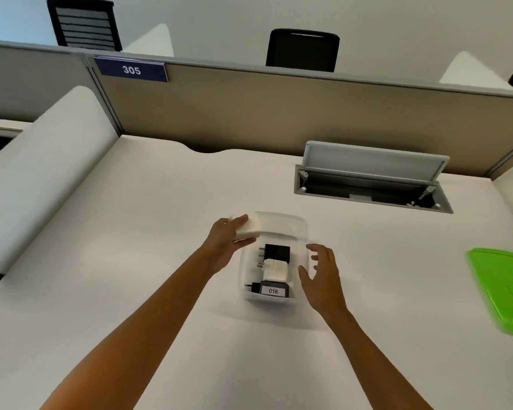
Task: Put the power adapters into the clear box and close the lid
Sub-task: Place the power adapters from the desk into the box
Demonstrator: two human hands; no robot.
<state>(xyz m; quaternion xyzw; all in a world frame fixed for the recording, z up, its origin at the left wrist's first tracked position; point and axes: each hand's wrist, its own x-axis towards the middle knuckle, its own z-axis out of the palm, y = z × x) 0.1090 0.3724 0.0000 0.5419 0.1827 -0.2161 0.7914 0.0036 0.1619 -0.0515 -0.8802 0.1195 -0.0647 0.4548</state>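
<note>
A clear box [296,223] stands on the white desk in front of me. Inside it lie a black adapter [276,252], a white adapter [274,270] and a black adapter labelled 018 [274,290], in a row from far to near. My left hand [225,241] grips a large white adapter [251,227] over the box's far left corner. Beside the box's right wall, my right hand [320,276] hovers with fingers spread and nothing in it. A green lid [504,288] lies far right on the desk.
An open cable hatch [370,179] is set into the desk behind and right of the box. A beige partition [279,113] with a 305 sign [131,69] closes the back. A white divider panel [42,173] rises on the left. Black chairs stand beyond.
</note>
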